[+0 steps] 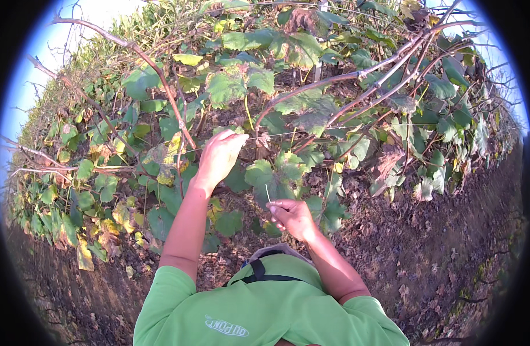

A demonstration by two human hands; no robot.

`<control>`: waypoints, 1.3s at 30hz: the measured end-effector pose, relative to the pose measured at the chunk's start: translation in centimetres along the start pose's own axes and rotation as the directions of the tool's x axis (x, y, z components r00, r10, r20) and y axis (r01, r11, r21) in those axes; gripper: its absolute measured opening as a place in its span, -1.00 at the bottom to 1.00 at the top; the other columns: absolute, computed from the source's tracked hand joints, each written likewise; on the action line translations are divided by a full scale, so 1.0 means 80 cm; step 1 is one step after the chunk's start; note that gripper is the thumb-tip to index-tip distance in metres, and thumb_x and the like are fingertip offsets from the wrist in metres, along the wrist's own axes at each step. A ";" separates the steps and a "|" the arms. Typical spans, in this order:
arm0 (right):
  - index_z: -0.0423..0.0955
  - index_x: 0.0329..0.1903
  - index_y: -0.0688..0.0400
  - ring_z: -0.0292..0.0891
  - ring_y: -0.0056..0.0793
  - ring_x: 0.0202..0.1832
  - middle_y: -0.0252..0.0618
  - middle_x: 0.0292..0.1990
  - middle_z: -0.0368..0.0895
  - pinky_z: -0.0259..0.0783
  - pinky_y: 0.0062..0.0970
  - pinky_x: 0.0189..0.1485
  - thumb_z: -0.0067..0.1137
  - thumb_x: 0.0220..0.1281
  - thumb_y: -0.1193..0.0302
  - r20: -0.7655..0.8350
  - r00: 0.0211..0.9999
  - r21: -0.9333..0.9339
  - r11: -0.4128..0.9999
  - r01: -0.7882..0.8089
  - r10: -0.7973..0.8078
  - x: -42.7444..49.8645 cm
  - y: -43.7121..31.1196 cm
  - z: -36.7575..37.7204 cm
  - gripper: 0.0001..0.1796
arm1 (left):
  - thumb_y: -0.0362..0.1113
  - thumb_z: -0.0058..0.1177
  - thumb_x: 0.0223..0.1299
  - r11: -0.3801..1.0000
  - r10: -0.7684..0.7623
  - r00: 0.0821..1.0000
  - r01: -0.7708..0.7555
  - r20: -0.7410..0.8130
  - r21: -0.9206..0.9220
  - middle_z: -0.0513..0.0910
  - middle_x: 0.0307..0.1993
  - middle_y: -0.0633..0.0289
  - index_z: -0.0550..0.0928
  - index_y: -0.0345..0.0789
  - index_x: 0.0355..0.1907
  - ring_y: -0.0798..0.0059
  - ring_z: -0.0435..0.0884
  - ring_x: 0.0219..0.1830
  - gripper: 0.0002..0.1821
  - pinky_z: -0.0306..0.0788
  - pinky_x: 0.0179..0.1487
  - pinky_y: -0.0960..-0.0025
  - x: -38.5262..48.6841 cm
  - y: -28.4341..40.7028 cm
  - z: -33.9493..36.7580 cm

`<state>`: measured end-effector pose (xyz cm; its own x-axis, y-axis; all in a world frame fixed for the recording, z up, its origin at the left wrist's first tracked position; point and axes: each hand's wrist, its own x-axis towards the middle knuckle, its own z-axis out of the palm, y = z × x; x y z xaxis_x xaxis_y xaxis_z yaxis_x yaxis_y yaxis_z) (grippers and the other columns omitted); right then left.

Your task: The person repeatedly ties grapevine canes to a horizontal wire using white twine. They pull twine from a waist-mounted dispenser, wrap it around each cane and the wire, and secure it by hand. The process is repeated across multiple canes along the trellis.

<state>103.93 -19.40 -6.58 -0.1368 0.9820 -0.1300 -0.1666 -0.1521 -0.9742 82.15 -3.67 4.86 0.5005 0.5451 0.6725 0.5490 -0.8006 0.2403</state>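
Note:
My left hand [221, 155] is raised among grapevine leaves at a thin trellis wire [282, 133]. Its fingers are curled, but the back of the hand hides what may be inside them. Just left of that hand, a reddish-brown vine cane [163, 82] slants up and away to the left. Lower and to the right, my right hand [293, 218] pinches a thin, pale strip [268, 193] between thumb and fingers, and its free end points upward. Behind the strip hangs a broad green vine leaf [276, 177].
Several long canes [369, 93] arch across the upper right. A pale post [318, 71] stands behind the foliage. More canes [81, 93] reach out at left. Yellowing leaves [84, 254] hang low there. Dry leaf litter [403, 255] covers the ground.

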 end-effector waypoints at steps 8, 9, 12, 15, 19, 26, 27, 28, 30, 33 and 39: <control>0.72 0.16 0.31 0.59 -0.76 -0.39 -0.33 -0.34 0.78 0.55 -0.56 -0.31 0.21 0.60 0.44 -0.143 0.950 -0.252 0.939 0.235 -0.276 -0.032 -0.002 -0.016 -0.73 | -0.44 0.33 0.41 0.813 -0.363 0.931 0.300 -0.032 -0.498 0.77 -0.09 0.13 0.78 -0.40 0.01 0.41 0.73 -0.12 -0.81 0.57 0.04 0.38 -0.077 0.101 0.041; 0.73 0.16 0.31 0.61 -0.76 -0.36 -0.30 -0.32 0.80 0.57 -0.55 -0.29 0.22 0.59 0.43 -0.155 0.941 -0.320 0.917 0.240 -0.300 -0.035 -0.006 -0.016 -0.73 | -0.41 0.33 0.45 0.656 -0.466 0.869 0.467 0.169 -0.593 0.78 -0.10 0.17 0.77 -0.42 0.04 0.50 0.73 -0.12 -0.80 0.57 0.04 0.44 -0.086 0.111 0.053; 0.73 0.16 0.30 0.63 -0.75 -0.32 -0.27 -0.26 0.81 0.58 -0.54 -0.25 0.26 0.58 0.38 -0.110 0.920 -0.444 0.847 0.293 -0.376 -0.042 -0.012 -0.012 -0.71 | -0.26 0.25 0.56 0.137 -0.512 0.750 0.553 0.419 -0.822 0.79 -0.17 0.27 0.77 -0.41 0.08 0.62 0.67 -0.18 -0.74 0.51 -0.04 0.51 -0.102 0.122 0.084; 0.72 0.20 0.25 0.62 -0.72 -0.32 -0.30 -0.23 0.81 0.57 -0.56 -0.27 0.29 0.59 0.33 -0.058 0.970 -0.300 0.931 0.208 -0.235 -0.050 -0.010 -0.014 -0.67 | -0.29 0.29 0.53 -0.020 -0.504 0.731 0.522 0.459 -0.853 0.80 -0.19 0.30 0.77 -0.41 0.07 0.64 0.69 -0.15 -0.76 0.51 -0.05 0.50 -0.111 0.114 0.091; 0.70 0.25 0.23 0.62 -0.68 -0.33 -0.30 -0.20 0.82 0.53 -0.59 -0.31 0.38 0.54 0.27 0.084 0.993 0.118 0.989 -0.093 0.084 -0.054 -0.003 -0.035 -0.60 | -0.22 0.27 0.55 -0.386 -0.382 0.683 0.493 0.622 -0.779 0.75 -0.23 0.29 0.74 -0.35 -0.01 0.60 0.63 -0.25 -0.78 0.47 -0.13 0.49 -0.122 0.110 0.087; 0.72 0.18 0.26 0.67 -0.61 -0.31 -0.22 -0.18 0.83 0.56 -0.55 -0.29 0.45 0.46 0.35 0.158 0.977 0.162 0.972 -0.170 0.145 -0.054 0.011 -0.053 -0.64 | -0.17 0.24 0.57 -0.349 -0.336 0.585 0.651 0.739 -0.674 0.76 -0.19 0.27 0.75 -0.34 -0.02 0.63 0.65 -0.24 -0.75 0.47 -0.24 0.54 -0.123 0.106 0.081; 0.72 0.18 0.26 0.66 -0.63 -0.31 -0.23 -0.18 0.83 0.56 -0.56 -0.29 0.44 0.47 0.36 0.152 0.978 0.142 0.976 -0.166 0.144 -0.054 0.012 -0.054 -0.65 | -0.17 0.24 0.57 -0.338 -0.317 0.580 0.670 0.751 -0.661 0.76 -0.19 0.27 0.75 -0.35 -0.01 0.64 0.66 -0.25 -0.75 0.47 -0.26 0.55 -0.123 0.104 0.078; 0.72 0.18 0.27 0.65 -0.64 -0.32 -0.24 -0.19 0.82 0.56 -0.56 -0.29 0.43 0.48 0.37 0.162 0.982 0.146 0.982 -0.122 0.098 -0.056 0.013 -0.054 -0.66 | -0.18 0.24 0.57 -0.322 -0.314 0.564 0.694 0.764 -0.644 0.76 -0.19 0.28 0.75 -0.35 0.00 0.65 0.66 -0.25 -0.74 0.48 -0.28 0.56 -0.123 0.101 0.076; 0.72 0.17 0.29 0.63 -0.68 -0.34 -0.27 -0.20 0.81 0.55 -0.58 -0.31 0.41 0.50 0.39 0.052 0.996 0.018 0.997 -0.069 0.068 -0.059 0.016 -0.053 -0.68 | -0.19 0.24 0.57 -0.308 -0.345 0.529 0.716 0.775 -0.626 0.76 -0.20 0.29 0.75 -0.36 0.01 0.66 0.67 -0.25 -0.74 0.49 -0.31 0.58 -0.125 0.099 0.073; 0.71 0.19 0.29 0.55 -0.74 -0.37 -0.35 -0.23 0.78 0.55 -0.61 -0.32 0.35 0.53 0.42 -0.106 0.994 -0.059 0.998 -0.023 0.016 -0.066 0.021 -0.050 -0.70 | -0.21 0.25 0.56 -0.305 -0.437 0.496 0.702 0.750 -0.643 0.76 -0.21 0.29 0.75 -0.37 0.02 0.68 0.66 -0.26 -0.75 0.49 -0.32 0.59 -0.132 0.103 0.075; 0.70 0.19 0.30 0.57 -0.69 -0.46 -0.27 -0.26 0.78 0.57 -0.62 -0.39 0.33 0.54 0.46 -0.174 0.985 0.104 0.994 0.031 -0.013 -0.078 0.033 -0.050 -0.72 | -0.25 0.28 0.54 -0.227 -0.552 0.594 0.569 0.586 -0.791 0.77 -0.19 0.26 0.75 -0.36 0.03 0.69 0.64 -0.28 -0.78 0.44 -0.29 0.60 -0.149 0.120 0.104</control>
<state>108.23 -25.49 -9.06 0.0375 0.9884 -0.1474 -0.2710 -0.1319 -0.9535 87.03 -15.79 -6.68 0.3864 0.9111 -0.1432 -0.3692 0.2951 0.8812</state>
